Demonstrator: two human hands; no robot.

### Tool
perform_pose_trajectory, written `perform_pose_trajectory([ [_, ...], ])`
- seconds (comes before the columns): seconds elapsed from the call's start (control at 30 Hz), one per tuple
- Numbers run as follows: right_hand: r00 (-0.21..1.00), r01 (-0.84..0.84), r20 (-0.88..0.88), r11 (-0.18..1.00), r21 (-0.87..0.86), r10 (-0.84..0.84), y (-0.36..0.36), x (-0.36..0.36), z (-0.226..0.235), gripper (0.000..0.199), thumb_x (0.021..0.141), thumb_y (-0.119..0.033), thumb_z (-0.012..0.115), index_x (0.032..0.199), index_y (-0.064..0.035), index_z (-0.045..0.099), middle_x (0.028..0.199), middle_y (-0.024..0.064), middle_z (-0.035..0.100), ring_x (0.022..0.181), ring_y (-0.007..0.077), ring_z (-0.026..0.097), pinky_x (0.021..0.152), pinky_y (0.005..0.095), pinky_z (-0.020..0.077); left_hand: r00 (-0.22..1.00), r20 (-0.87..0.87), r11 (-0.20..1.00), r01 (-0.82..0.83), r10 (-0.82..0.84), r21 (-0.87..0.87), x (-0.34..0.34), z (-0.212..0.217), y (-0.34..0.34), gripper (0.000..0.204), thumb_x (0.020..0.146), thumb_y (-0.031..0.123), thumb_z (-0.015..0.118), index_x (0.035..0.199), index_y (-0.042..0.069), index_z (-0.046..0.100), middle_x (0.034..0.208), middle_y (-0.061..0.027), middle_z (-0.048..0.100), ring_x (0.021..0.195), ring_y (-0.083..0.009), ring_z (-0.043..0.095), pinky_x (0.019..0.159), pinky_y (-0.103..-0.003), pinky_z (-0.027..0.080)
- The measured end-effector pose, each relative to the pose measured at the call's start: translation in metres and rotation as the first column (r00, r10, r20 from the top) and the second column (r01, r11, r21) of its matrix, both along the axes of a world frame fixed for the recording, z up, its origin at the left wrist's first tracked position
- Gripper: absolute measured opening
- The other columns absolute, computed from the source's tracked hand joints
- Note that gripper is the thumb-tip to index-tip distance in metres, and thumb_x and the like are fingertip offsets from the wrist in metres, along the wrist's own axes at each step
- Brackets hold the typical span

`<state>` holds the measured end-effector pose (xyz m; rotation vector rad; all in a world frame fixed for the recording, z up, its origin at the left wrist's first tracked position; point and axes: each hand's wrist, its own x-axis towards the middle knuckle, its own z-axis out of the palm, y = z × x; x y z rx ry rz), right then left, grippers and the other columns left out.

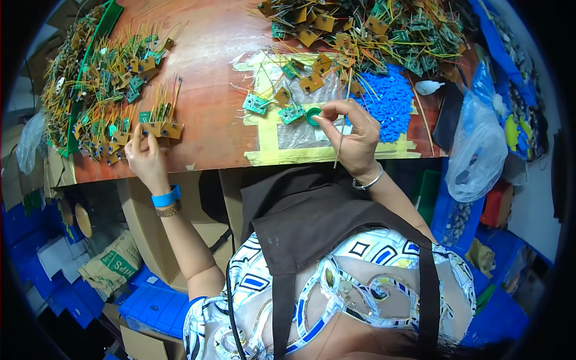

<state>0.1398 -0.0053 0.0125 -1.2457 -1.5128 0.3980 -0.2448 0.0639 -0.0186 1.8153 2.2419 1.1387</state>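
Note:
My left hand [144, 155] rests at the left of the wooden table [210, 114], fingertips on a row of small brown and green circuit boards with yellow wire leads [157, 125]. My right hand [354, 135] is raised over the table's front edge, thumb and forefinger pinched on a thin yellow wire [339, 141] that hangs down. A small green ring [312, 116] lies just left of those fingers, beside loose green boards [291, 113] on a clear plastic sheet taped down with yellow tape [300, 135].
A large heap of wired boards [372, 30] fills the far right of the table, another heap [90, 78] the left. Blue plastic pieces [389, 99] lie by my right hand. A clear bag [477, 150] hangs at right; cardboard boxes [144, 228] and blue crates stand below.

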Motion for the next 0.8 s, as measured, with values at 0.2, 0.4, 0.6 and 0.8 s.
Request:
perform_pose_trajectory([
  [0.2,0.994,-0.068,-0.085,0.996,-0.062,0.063,-0.008,0.004,0.000,0.021,0.093,-0.019,0.065,0.099,0.0010,0.068,0.081,0.0085,0.064,0.070,0.0143,0.060,0.064,0.0264,0.0475,0.898,-0.215,0.906,0.411,-0.383,0.100,0.127,0.024,-0.012,0.030,0.082,0.009,0.070,0.112,0.005,0.068,0.110,-0.0158,0.060,0.103,-0.0308,0.057,0.089,-0.041,0.047],
  [0.4,0.972,-0.220,-0.110,0.970,-0.103,0.209,-0.014,0.021,-0.004,0.057,0.106,-0.043,0.032,0.111,0.0004,0.069,0.076,0.0055,0.054,0.067,0.0134,0.050,0.061,0.0255,0.0410,0.604,-0.266,0.637,0.768,-0.752,-0.057,0.158,0.002,0.002,0.040,0.078,0.000,0.066,0.118,0.005,0.065,0.104,-0.0138,0.063,0.100,-0.0319,0.058,0.088,-0.040,0.049],
  [0.6,0.985,-0.172,-0.046,0.956,-0.238,0.166,-0.019,0.024,-0.018,0.036,0.104,-0.022,0.044,0.092,0.0042,0.066,0.081,0.0104,0.064,0.066,0.0146,0.057,0.061,0.0263,0.0463,0.833,0.193,0.848,0.473,-0.518,0.239,0.159,0.006,0.013,0.038,0.087,-0.008,0.058,0.123,0.003,0.064,0.089,-0.0106,0.071,0.078,-0.0170,0.069,0.069,-0.030,0.055],
  [0.8,0.987,-0.159,-0.046,0.941,-0.297,0.153,-0.018,0.026,-0.024,0.037,0.104,-0.025,0.048,0.091,0.0039,0.067,0.079,0.0101,0.066,0.064,0.0141,0.059,0.059,0.0259,0.0472,0.429,0.790,0.871,0.420,-0.438,0.255,0.178,0.024,-0.013,0.027,0.094,0.001,0.061,0.121,-0.002,0.063,0.096,-0.0092,0.070,0.082,-0.0150,0.068,0.071,-0.030,0.060],
])
